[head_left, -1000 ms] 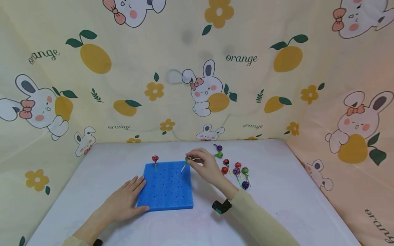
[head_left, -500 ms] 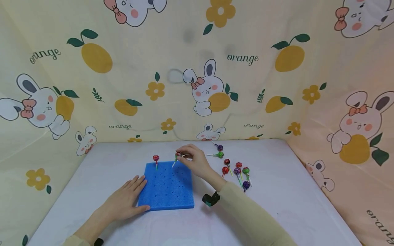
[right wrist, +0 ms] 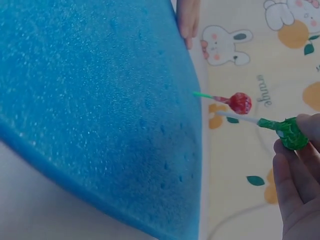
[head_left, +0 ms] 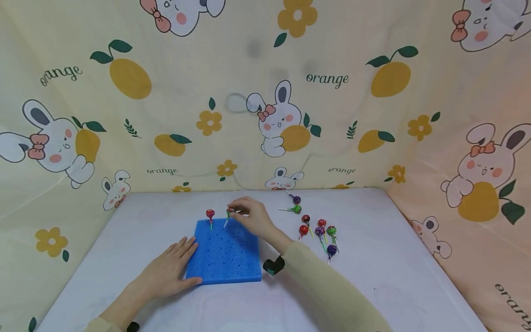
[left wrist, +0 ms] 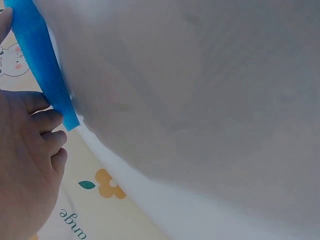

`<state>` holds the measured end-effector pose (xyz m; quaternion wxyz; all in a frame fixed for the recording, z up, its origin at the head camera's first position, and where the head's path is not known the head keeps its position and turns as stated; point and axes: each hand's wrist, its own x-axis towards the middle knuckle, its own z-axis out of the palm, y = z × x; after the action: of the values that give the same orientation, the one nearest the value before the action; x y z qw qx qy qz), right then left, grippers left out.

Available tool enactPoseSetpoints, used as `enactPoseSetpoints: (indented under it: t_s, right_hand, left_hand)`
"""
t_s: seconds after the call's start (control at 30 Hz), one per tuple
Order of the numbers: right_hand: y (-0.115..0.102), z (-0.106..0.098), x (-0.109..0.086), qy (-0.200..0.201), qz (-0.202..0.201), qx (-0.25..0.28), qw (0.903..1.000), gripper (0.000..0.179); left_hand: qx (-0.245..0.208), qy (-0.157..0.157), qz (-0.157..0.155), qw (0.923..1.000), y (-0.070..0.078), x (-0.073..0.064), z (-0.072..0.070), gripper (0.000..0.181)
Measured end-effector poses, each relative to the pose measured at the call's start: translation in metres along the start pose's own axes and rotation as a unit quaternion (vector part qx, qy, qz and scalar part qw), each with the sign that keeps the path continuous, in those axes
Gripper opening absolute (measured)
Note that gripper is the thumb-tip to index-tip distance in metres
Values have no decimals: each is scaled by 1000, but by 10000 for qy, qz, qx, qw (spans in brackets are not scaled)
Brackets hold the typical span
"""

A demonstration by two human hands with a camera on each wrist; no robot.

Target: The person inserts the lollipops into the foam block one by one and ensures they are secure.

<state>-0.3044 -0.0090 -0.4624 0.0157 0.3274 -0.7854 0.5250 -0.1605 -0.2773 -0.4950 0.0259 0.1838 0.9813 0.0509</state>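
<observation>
A blue foam board (head_left: 226, 258) dotted with small holes lies on the white table. My left hand (head_left: 168, 272) rests along its left edge with fingers extended, the thumb at the front left corner; the left wrist view shows the fingertips against the foam's side (left wrist: 42, 60). Between thumb and fingers, my right hand (head_left: 253, 216) pinches a green-wrapped lollipop (right wrist: 292, 134) by its head. Its white stick points down toward the board's back part, and its tip shows apart from the foam in the right wrist view. A red lollipop (head_left: 210, 213) stands upright in the board's back left.
Several loose lollipops lie right of the board, among them a green one (head_left: 331, 229), a dark purple one (head_left: 331, 250) and a red one (head_left: 303, 229). Farther back lie another green lollipop (head_left: 296, 209) and a purple one (head_left: 296, 199). A printed curtain (head_left: 186, 92) encloses the table.
My right hand has moved left over the board's back edge with the green lollipop, toward the standing red one. The left hand has stayed on the board.
</observation>
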Motion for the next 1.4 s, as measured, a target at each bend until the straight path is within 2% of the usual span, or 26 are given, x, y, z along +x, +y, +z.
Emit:
enactPoseSetpoints:
  t_s: [0.17, 0.5, 1.17, 1.4]
  right_hand:
    - [4, 5, 3, -83, 75, -248, 9996, 24]
    - [12, 13, 6, -155, 154, -415, 9989, 25]
    - [10, 23, 8, -484, 261, -569, 9969, 27]
    - [13, 27, 7, -618, 468, -760, 9941, 27]
  left_hand:
    - [10, 7, -15, 10000, 1, 0, -1, 108]
    - [-15, -18, -19, 10000, 2, 0, -2, 108]
    - [-71, 2, 0, 10000, 2, -1, -3, 108]
    - [-86, -4, -8, 10000, 3, -2, -4, 108]
